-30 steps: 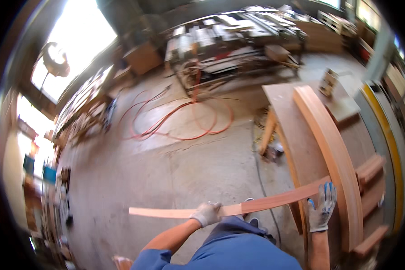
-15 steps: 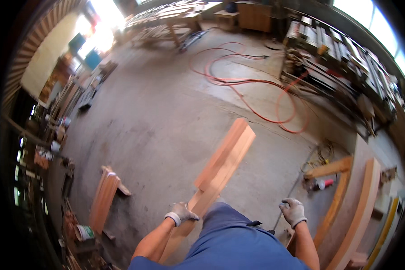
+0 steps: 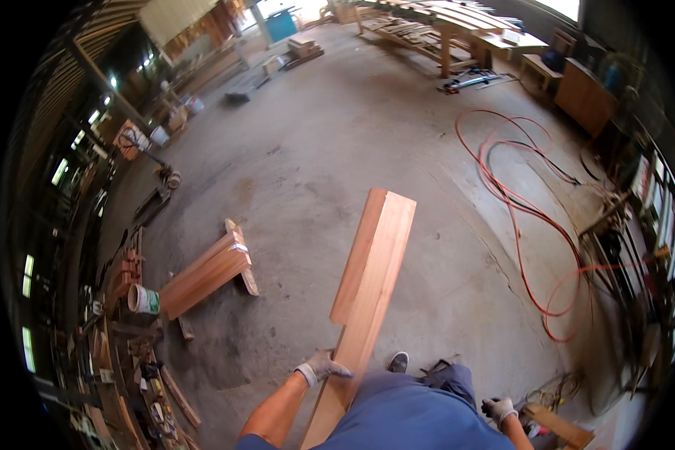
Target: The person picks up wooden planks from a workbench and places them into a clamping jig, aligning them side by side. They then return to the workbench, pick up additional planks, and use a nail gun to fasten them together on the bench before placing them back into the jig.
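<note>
"Where was the timber (image 3: 371,300)?"

"In front of the person, slanting up from the lower edge, its far end tipped a little to the right. It was reddish-brown, with a step in its left edge: wider above, narrower below."

"And what held it?"

"The left hand (image 3: 325,367), in a pale glove. Its grip was closed on the narrower part, just below the step, with the thumb laid across the face."

"What about the right hand (image 3: 500,409)?"

"Gloved too, and well apart from the timber, low on the right beside the blue shirt (image 3: 405,416). The fingers looked curled, but I couldn't tell whether that grip was closed or had anything in it. A light wooden piece (image 3: 559,426) was near it."

"Anything on the floor (image 3: 300,187)?"

"To the left, a bundle of reddish boards (image 3: 206,277) sloped up, its far end raised on a wooden support. A white and green bucket (image 3: 143,299) lay tilted just beside its near end. Over on the right, a red hose (image 3: 529,209) ran in loose loops."

"And farther off?"

"A wooden table (image 3: 445,52) stood near the top, with long pieces of wood on it."
</note>
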Demonstrator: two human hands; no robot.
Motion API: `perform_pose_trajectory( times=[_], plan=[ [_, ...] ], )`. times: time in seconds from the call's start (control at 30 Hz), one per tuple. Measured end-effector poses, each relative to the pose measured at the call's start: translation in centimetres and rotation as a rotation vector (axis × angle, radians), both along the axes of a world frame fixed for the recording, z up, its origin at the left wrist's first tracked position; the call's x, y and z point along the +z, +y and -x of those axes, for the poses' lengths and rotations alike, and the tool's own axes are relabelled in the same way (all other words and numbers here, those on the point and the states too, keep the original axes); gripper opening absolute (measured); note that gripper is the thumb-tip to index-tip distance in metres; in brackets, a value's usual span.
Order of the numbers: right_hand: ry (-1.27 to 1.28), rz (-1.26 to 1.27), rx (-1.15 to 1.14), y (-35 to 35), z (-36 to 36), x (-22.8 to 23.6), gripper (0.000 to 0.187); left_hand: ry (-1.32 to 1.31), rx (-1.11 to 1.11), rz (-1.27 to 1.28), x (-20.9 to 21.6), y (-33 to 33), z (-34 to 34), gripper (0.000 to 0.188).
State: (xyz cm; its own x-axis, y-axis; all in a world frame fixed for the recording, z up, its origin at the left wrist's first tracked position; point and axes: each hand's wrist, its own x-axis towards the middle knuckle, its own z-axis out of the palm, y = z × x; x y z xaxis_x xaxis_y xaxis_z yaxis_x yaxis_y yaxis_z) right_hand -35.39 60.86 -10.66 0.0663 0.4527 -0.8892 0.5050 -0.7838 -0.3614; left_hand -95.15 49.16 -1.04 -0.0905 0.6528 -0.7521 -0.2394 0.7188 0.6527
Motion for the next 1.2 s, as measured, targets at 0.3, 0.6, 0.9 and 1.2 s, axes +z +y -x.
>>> perform_pose_trajectory(
  times=[0.3,0.6,0.9,1.2],
  plan=[
    [-0.106,0.236,0.275,19.9,3.9,-3.6,0.022,-0.03,0.254,-0.018,-0.3,11.1,3.9,0.067],
    [-0.155,-0.341,0.504,61.7,17.5,-5.1,0.028,0.042,0.601,0.104,0.2,23.9,6.2,0.059],
    [0.11,-0.598,0.685,82.6,42.4,0.5,0.042,0.445,0.473,0.418,-10.6,33.5,14.1,0.076],
    [-0.315,0.092,0.724,83.5,45.8,-0.2,0.038,0.266,0.576,0.446,-14.0,49.4,30.9,0.085]
  ],
)
